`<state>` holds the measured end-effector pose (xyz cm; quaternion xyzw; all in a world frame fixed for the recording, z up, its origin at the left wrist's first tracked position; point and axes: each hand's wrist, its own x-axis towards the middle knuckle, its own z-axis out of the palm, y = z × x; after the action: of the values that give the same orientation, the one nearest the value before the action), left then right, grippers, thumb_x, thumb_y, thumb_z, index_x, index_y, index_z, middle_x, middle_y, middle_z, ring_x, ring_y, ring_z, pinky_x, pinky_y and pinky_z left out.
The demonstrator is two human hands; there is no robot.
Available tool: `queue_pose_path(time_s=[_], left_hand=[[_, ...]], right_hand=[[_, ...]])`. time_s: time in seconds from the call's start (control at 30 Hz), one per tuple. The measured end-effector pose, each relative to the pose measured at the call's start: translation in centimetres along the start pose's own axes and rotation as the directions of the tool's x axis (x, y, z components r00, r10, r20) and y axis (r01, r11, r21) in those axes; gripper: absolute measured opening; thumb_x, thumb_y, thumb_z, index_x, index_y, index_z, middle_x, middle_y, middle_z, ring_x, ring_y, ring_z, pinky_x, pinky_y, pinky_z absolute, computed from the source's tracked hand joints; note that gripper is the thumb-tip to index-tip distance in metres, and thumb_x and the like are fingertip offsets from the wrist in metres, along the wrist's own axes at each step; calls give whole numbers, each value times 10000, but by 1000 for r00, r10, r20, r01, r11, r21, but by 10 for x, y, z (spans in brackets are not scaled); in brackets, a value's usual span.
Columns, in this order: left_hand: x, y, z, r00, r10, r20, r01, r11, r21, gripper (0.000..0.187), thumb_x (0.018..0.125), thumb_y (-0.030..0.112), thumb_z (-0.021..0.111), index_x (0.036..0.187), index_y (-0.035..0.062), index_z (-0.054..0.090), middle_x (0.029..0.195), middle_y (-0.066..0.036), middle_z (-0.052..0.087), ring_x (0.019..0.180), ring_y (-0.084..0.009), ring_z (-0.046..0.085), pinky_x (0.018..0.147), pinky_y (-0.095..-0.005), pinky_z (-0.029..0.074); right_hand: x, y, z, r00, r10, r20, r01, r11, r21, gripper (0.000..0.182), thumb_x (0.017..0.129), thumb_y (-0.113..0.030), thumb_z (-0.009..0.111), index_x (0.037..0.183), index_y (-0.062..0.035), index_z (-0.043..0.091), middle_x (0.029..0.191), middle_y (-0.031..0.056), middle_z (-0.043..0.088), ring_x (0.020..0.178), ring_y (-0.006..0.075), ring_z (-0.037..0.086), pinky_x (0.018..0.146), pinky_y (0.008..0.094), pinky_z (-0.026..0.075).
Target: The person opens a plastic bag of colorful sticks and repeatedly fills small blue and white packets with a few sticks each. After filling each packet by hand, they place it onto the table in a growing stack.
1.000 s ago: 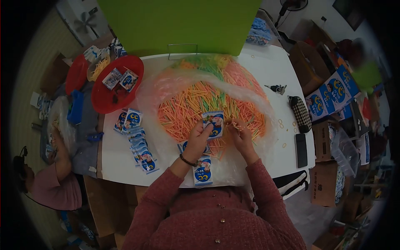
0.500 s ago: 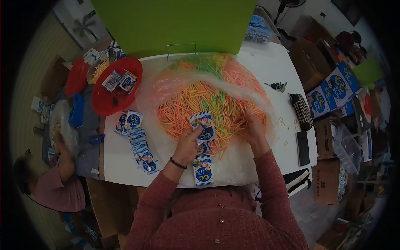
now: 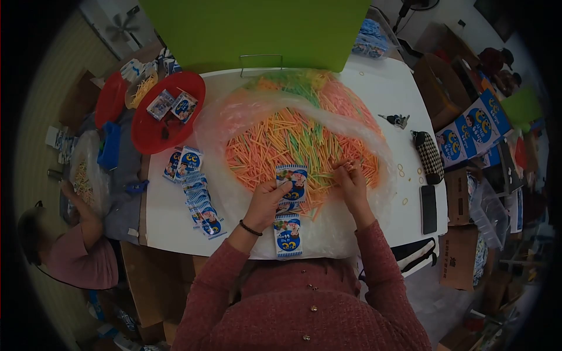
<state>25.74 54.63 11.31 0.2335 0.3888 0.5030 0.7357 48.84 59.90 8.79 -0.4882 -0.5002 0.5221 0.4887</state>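
**Packet in one hand, sticks in the other, over the heap**

Nearest the camera: red knit sleeves at bottom centre, both forearms reaching up-frame onto the white table [image 3: 175,228].

A blue-and-white packet [image 3: 288,235] lies flat on the plastic sheet near the table's lower edge, between the two wrists. Another packet sits partly hidden just above it.

Left hand [image 3: 266,199], bead bracelet on the wrist: fingers pinched on the lower left edge of a printed packet [image 3: 293,182], held upright, face toward the camera, at the near rim of the heap.

Right hand [image 3: 351,184]: fingertips closed on a few thin sticks [image 3: 345,166], just right of the held packet, not touching it. How many sticks, cannot tell.

Beyond the hands: a broad heap of coloured sticks [image 3: 293,137], orange, green, yellow and pink, spread on a clear plastic bag [image 3: 219,126] across the table's centre.

Left of the heap: a fanned row of packets [image 3: 199,199] on bare table. Farther, upper left: red plate [image 3: 149,128] with two packets on it; a second red plate beyond it.

Right side of the table: black phone [image 3: 428,200], checked pouch [image 3: 430,157], keys [image 3: 398,120], loose rubber bands.

Far edge: green board [image 3: 257,29] standing upright.

Lower left of frame: another person in a pink top, one hand at a bag beside the table.
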Motion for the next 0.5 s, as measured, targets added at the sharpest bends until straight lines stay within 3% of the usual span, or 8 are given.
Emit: queue_pose_path(time_s=[0.1,0.17,0.2,0.27,0.33,0.37,0.47,0.5], left_hand=[[0,1,-2,999,-27,43,31,995,-96,229,966,171,573,1109,-1,628,995,-62,696,882,-166,683,749,-311,583],[1,-1,-10,997,-40,66,49,988,-147,264,984,179,539,1177,6,593,1041,-58,691,935,-183,680,790,-337,580],[4,-3,-17,997,-45,66,51,994,-97,272,989,185,531,1193,13,582,1042,-59,689,949,-187,677,811,-338,576],[8,-13,-27,997,-48,64,51,998,-48,279,994,191,523,1208,19,571,1043,-59,687,963,-191,674,831,-340,571],[7,-16,-19,1000,21,-6,-21,997,-75,233,953,212,615,1050,7,667,929,-12,697,747,-60,636,614,-190,492],[5,-16,-18,1000,27,-9,-27,997,-76,233,953,212,615,1050,7,667,929,-12,697,747,-60,636,614,-190,492],[-5,-5,-15,997,36,73,-41,997,60,245,982,167,550,1138,-2,634,1048,-53,689,905,-134,670,767,-264,554],[-6,-2,-17,993,51,106,-81,950,302,239,978,158,555,1123,-10,643,1050,-57,689,890,-125,668,757,-262,555]], right_hand=[[3,10,0,999,8,-48,-3,994,110,116,972,-31,473,1052,-27,557,942,14,575,826,116,528,746,272,464],[4,16,-1,992,-103,66,116,968,-225,106,976,-51,489,1055,-35,558,980,15,587,851,126,556,764,280,471],[2,17,0,992,-103,69,116,967,-225,106,976,-51,489,1055,-35,558,980,15,587,851,126,556,764,280,471],[-2,18,2,884,-386,264,468,722,-510,109,978,-68,506,1065,-44,567,1039,35,628,931,148,598,817,298,480],[-3,11,2,954,-232,188,292,853,-432,118,984,-80,499,1069,-40,570,1070,50,641,971,159,606,858,306,472],[-2,6,1,990,-54,130,95,938,-334,128,991,-92,493,1072,-35,574,1101,66,653,1012,170,614,899,314,465],[-1,-19,1,990,-137,22,138,962,-234,159,1008,-119,466,1071,-17,571,1114,87,661,1044,171,611,934,315,453],[-3,-26,4,991,-132,30,135,963,-232,159,1008,-119,466,1071,-17,571,1114,87,661,1044,171,611,934,315,453]])
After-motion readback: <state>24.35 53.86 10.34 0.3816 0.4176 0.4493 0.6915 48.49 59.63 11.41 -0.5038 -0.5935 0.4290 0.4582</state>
